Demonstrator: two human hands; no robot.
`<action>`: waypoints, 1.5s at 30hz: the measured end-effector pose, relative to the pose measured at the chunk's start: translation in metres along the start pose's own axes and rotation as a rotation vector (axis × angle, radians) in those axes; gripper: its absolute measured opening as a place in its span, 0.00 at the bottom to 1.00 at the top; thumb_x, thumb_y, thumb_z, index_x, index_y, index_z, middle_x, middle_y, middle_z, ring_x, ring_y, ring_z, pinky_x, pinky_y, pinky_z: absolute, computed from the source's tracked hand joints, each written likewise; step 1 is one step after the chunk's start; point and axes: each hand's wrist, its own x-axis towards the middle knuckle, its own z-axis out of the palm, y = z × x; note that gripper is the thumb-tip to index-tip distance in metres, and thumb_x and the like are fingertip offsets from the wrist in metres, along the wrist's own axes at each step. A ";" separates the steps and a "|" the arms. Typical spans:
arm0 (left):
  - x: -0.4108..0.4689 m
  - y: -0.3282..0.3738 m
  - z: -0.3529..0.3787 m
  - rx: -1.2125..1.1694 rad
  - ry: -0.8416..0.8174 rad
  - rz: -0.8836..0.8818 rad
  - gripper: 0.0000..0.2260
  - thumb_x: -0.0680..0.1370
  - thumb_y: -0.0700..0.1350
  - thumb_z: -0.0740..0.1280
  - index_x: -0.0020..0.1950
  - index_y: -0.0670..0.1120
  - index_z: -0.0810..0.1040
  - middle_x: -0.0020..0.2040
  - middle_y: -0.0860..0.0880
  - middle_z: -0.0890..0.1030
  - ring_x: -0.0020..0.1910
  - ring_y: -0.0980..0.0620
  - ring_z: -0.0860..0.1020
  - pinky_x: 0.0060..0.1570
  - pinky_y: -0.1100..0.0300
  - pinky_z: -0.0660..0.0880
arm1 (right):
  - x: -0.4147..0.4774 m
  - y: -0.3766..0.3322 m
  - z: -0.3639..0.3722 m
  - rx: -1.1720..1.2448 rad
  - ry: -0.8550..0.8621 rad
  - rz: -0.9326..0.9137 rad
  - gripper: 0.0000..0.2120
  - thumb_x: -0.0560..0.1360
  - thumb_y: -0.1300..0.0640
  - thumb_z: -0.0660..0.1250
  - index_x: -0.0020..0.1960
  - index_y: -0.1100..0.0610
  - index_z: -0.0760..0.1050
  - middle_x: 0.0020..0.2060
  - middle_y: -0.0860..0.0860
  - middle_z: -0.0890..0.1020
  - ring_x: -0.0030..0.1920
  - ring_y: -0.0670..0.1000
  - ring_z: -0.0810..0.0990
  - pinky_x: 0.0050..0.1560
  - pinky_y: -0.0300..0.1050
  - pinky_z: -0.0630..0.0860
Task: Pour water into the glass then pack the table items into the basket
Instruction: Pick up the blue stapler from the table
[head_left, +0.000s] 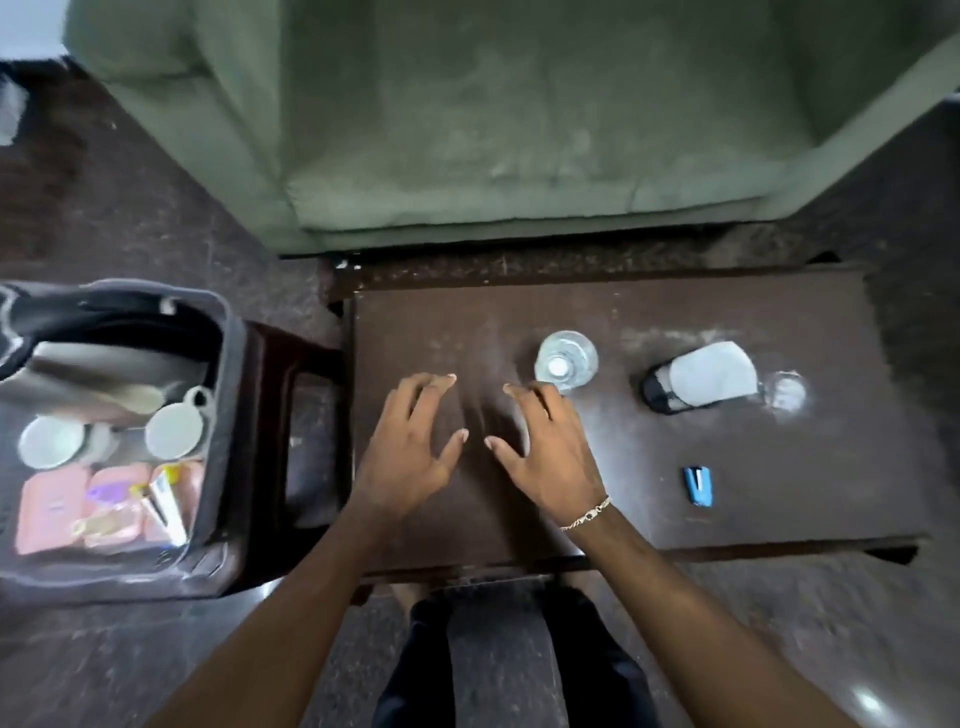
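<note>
Head view: nearest the camera, both forearms are seen reaching over the near edge of the dark wooden table (779, 499), a chain bracelet (587, 516) worn on the right wrist. The left hand (410, 447) and the right hand (545, 452) are held side by side above the bare middle of the tabletop, palms down, fingers spread wide, nothing held in either. Right of the hands, near the front edge, a small blue stapler (697, 485) is lying. Just beyond the right fingertips the clear glass (566, 360) is standing upright; whether water is in it cannot be told from above. Further right a water bottle (698, 378) with a dark cap is lying on its side, well apart from the glass. To the left, off the table, the dark basket (228, 395) is seen on a low stool, with white cups (174, 430) and pink packets (78, 512) inside it. The pouring is judged to be either done or not begun, and packing to be partly done, three items being left on the table. The next move is judged to call for a closing of the right hand round the glass or the bottle, and a carry leftward across the table edge to the basket. Nothing is standing in that path, though room in the basket is limited. Beyond the table a green sofa (519, 130) is seen.
</note>
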 end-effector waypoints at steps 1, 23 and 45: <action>0.007 0.012 0.012 -0.006 -0.027 0.014 0.28 0.77 0.51 0.72 0.76 0.48 0.68 0.68 0.47 0.71 0.65 0.45 0.74 0.65 0.44 0.76 | -0.005 0.016 -0.008 -0.002 0.014 0.032 0.29 0.73 0.47 0.75 0.71 0.55 0.73 0.66 0.53 0.75 0.63 0.58 0.75 0.64 0.55 0.73; 0.066 0.191 0.238 0.091 -0.663 0.143 0.26 0.80 0.43 0.69 0.78 0.48 0.69 0.70 0.46 0.70 0.62 0.40 0.79 0.62 0.47 0.75 | -0.103 0.267 -0.052 0.108 0.056 0.628 0.27 0.70 0.52 0.77 0.66 0.58 0.74 0.57 0.56 0.76 0.55 0.61 0.78 0.58 0.53 0.77; 0.082 0.165 0.223 0.118 -0.704 0.153 0.15 0.82 0.46 0.66 0.68 0.53 0.71 0.61 0.48 0.71 0.53 0.40 0.80 0.49 0.41 0.78 | -0.070 0.228 -0.037 0.040 0.046 0.380 0.15 0.74 0.57 0.71 0.58 0.61 0.77 0.51 0.58 0.77 0.49 0.62 0.77 0.48 0.56 0.77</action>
